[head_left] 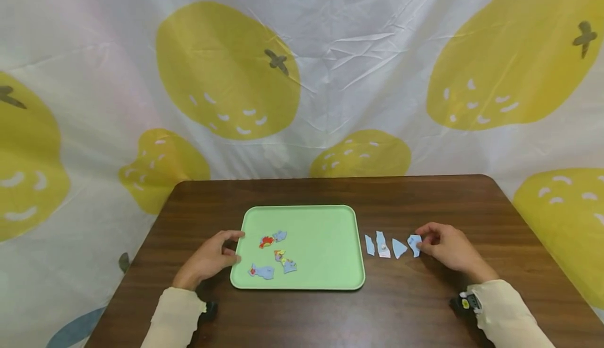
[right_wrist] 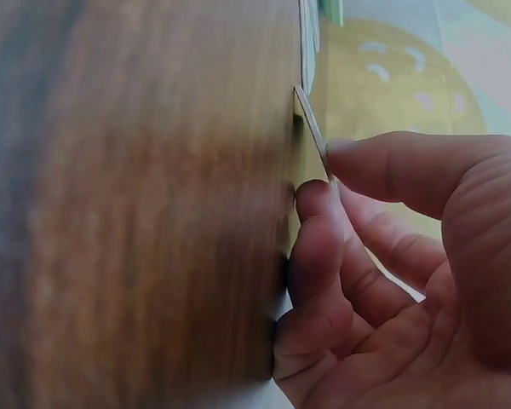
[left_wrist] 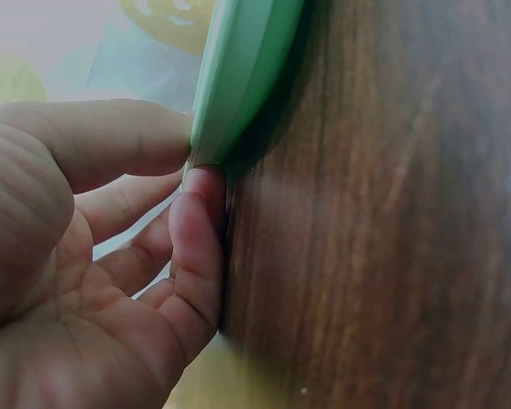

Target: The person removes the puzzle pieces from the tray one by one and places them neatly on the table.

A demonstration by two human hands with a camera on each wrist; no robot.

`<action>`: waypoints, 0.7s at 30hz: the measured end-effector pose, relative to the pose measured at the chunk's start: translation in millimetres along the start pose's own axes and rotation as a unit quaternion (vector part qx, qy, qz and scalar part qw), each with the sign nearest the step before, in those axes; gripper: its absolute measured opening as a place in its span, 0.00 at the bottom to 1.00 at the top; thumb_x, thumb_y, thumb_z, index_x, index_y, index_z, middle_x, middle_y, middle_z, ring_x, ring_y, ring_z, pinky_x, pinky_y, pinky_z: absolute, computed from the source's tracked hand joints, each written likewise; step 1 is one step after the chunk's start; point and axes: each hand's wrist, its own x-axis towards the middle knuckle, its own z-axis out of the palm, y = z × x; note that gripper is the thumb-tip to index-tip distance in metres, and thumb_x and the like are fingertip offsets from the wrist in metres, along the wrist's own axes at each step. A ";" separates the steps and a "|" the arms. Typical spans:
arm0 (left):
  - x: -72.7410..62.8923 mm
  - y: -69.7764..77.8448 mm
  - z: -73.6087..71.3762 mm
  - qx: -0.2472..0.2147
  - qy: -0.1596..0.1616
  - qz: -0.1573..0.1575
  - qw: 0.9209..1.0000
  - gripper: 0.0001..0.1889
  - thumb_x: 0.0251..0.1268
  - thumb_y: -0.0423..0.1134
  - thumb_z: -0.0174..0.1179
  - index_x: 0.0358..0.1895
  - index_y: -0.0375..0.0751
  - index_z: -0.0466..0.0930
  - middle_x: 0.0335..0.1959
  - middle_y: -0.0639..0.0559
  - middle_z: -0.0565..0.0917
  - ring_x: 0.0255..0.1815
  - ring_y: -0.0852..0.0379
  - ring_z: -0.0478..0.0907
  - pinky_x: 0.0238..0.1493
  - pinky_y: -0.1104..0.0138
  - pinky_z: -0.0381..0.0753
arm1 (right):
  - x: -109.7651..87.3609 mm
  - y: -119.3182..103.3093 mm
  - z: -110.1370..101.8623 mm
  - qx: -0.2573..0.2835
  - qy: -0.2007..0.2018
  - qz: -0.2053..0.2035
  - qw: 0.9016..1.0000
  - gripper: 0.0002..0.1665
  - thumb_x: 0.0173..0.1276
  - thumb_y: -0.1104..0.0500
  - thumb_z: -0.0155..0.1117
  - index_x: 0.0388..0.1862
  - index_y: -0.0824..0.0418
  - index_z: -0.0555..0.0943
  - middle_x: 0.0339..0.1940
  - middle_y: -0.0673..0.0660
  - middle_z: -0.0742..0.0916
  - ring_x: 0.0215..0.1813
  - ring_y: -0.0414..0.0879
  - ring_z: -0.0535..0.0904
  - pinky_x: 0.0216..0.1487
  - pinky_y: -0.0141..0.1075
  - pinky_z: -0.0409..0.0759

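Observation:
My left hand [head_left: 207,258] is at the left edge of a light green tray [head_left: 325,251]. Its thumb and fingertips pinch the tray's rim, as the left wrist view shows. On the right, my right hand [head_left: 450,249] pinches a light blue torn paper piece [head_left: 413,243] between thumb and fingers. In the right wrist view that piece is tilted, one end raised off the table. Left of it lie a triangular blue piece [head_left: 399,248], a longer piece with a pinkish end [head_left: 381,243] and a narrow blue strip [head_left: 369,245].
Inside the tray's left half lie a red and yellow scrap [head_left: 266,241], a grey-blue scrap [head_left: 280,236], a multicoloured scrap [head_left: 288,265] and a blue scrap with a red spot [head_left: 264,272]. The brown wooden table [head_left: 330,316] ends at a lemon-printed curtain [head_left: 325,75].

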 end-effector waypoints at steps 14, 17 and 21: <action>1.4 -0.3 1.8 0.002 0.003 0.009 1.000 0.31 0.67 0.31 0.71 0.74 0.42 0.75 0.69 0.39 0.76 0.54 0.49 0.83 0.49 0.60 0.84 | 1.2 -4.0 -1.9 -0.002 0.000 -0.001 1.000 0.18 0.69 0.56 0.75 0.55 0.61 0.86 0.32 0.49 0.86 0.32 0.38 0.76 0.32 0.33 0.72; 1.5 0.1 1.7 0.002 0.005 0.007 1.000 0.31 0.68 0.31 0.71 0.74 0.43 0.75 0.69 0.39 0.76 0.54 0.49 0.82 0.49 0.60 0.83 | 1.8 -9.6 -2.1 -0.003 0.004 -0.005 1.000 0.18 0.70 0.55 0.74 0.55 0.61 0.86 0.33 0.50 0.85 0.32 0.39 0.76 0.33 0.33 0.73; 0.8 -0.3 1.8 -0.004 0.003 0.003 1.000 0.31 0.69 0.32 0.70 0.74 0.44 0.75 0.70 0.40 0.75 0.57 0.47 0.81 0.51 0.59 0.83 | 4.0 -19.6 -2.1 -0.004 0.014 -0.019 1.000 0.18 0.71 0.54 0.74 0.55 0.60 0.86 0.32 0.49 0.86 0.32 0.38 0.77 0.33 0.33 0.73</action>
